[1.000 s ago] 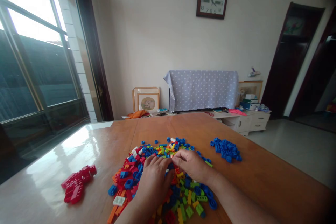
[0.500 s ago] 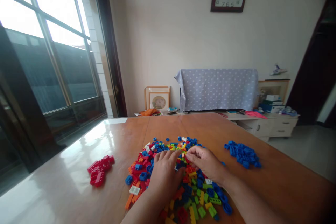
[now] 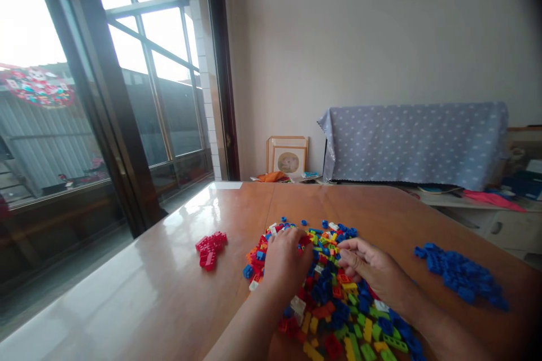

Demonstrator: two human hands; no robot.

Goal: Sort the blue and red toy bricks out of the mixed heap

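Observation:
A spread-out pile of mixed toy building bricks in red, blue, green, yellow, orange and white lies on the table in front of me. My left hand reaches over the pile's left side, fingers curved down and thumb apart from them. Red bricks show in the gap, and I cannot see any brick gripped. My right hand is over the right side, with thumb and forefinger drawn together and the other fingers curled. Whatever it may hold is hidden.
A small group of red bricks lies left of the pile. Blue bricks form a larger heap to the right. The brown wooden table reaches toward a low cabinet and a cloth-covered object by the wall.
The view has swung to the right-hand side of the picture for everything: my head has turned left. My left hand's fingers have curled more over the bricks. My right hand stays pinched.

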